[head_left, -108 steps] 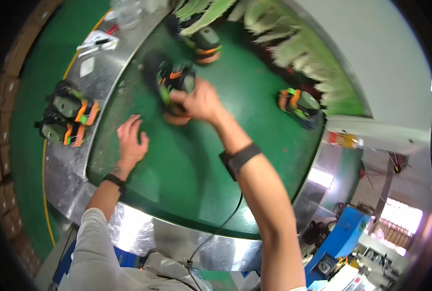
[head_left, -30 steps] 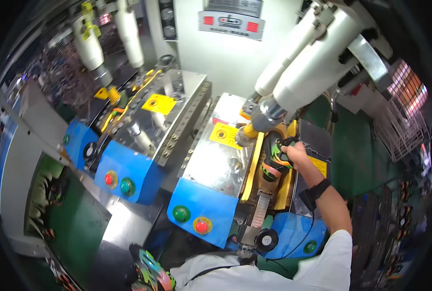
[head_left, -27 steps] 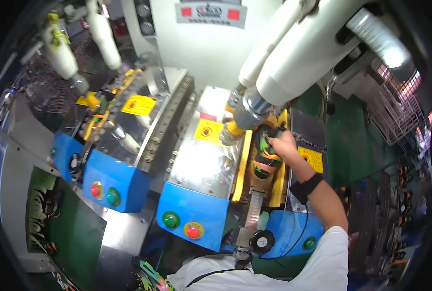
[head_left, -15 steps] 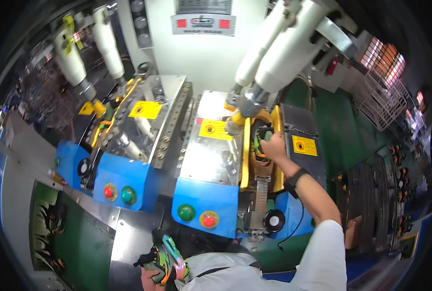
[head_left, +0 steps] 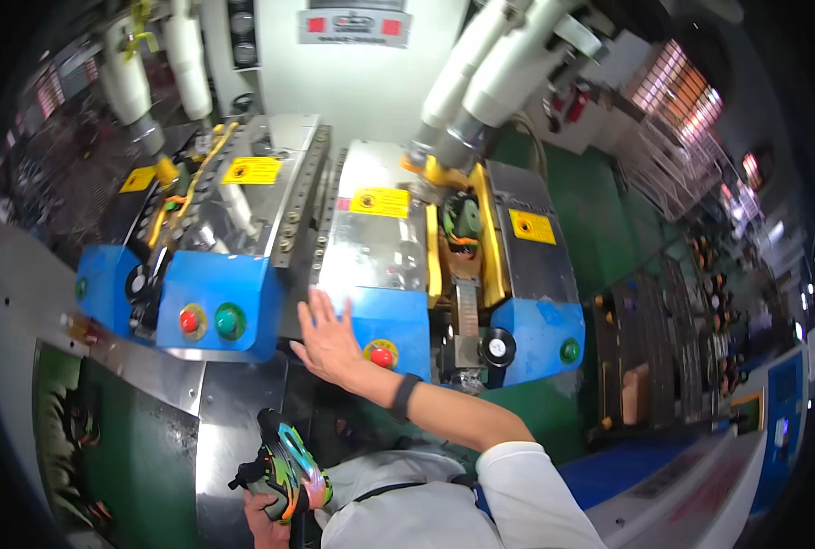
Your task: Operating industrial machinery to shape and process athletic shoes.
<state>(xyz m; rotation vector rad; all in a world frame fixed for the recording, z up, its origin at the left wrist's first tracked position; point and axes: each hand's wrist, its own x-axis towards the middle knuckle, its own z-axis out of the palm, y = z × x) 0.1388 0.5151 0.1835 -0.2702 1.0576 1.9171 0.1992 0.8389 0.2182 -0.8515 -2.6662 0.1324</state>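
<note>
At the lower left, my left hand (head_left: 263, 520) grips a shoe (head_left: 286, 465) in black, grey, orange and green with a shiny iridescent part. My right hand (head_left: 330, 349) reaches across to the left front of the right-hand machine. Its fingers are spread over the blue panel (head_left: 403, 316), where the green button was visible earlier and is now hidden beneath it. Whether the palm touches is unclear. Beside that hand a red button (head_left: 381, 355) shows. Another shoe (head_left: 462, 225), dark with green and orange, sits between the yellow pads (head_left: 493, 240) of the right-hand machine.
White cylinders (head_left: 490, 78) slant down over the right-hand machine. To the left stands a similar machine (head_left: 220, 293) with red and green buttons on its blue front. Racks (head_left: 659, 343) holding shoes are at the right. A metal ledge (head_left: 229, 439) lies below the left machine.
My right hand has left the shoe in the right-hand machine and swung left and down to the blue panel, its fingers spreading. My left hand still holds its shoe. The view has shifted.
</note>
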